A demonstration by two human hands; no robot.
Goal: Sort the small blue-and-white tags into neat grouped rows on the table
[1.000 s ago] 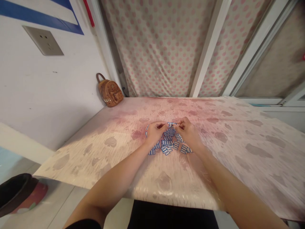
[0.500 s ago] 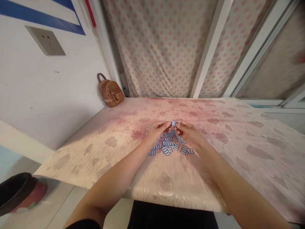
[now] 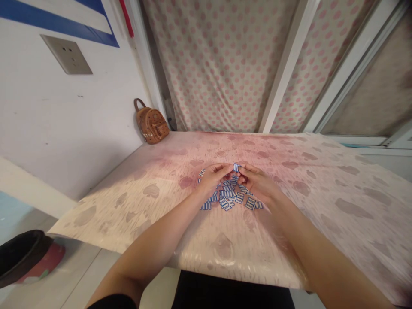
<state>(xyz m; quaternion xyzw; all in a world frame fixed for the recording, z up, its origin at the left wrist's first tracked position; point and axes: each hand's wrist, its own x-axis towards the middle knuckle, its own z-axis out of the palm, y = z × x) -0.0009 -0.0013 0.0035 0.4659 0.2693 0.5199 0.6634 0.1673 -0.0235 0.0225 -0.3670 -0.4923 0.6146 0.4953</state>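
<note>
Between the fingertips of both hands is a small blue-and-white striped piece (image 3: pixel 236 167), held up just above the table. My left hand (image 3: pixel 215 175) pinches its left side with thumb and fingers. On its right side, my right hand (image 3: pixel 255 178) closes in a like pinch. Below and between the hands lies a loose pile of similar flat striped pieces (image 3: pixel 228 193), several of them overlapping. A few stick out past my left hand, partly hidden by it. The pieces are too small to tell their exact kind.
A patterned plastic cloth (image 3: pixel 222 249) covers the table. At the back left corner, a small brown backpack (image 3: pixel 152 124) leans by the wall. A dotted curtain (image 3: pixel 219 64) hangs behind the far edge. On the floor to the left stands a dark-rimmed bin (image 3: pixel 32 262).
The view has shifted slightly. Both hands keep their pinch on the striped piece in nearly the same place, and the pile looks unchanged.
</note>
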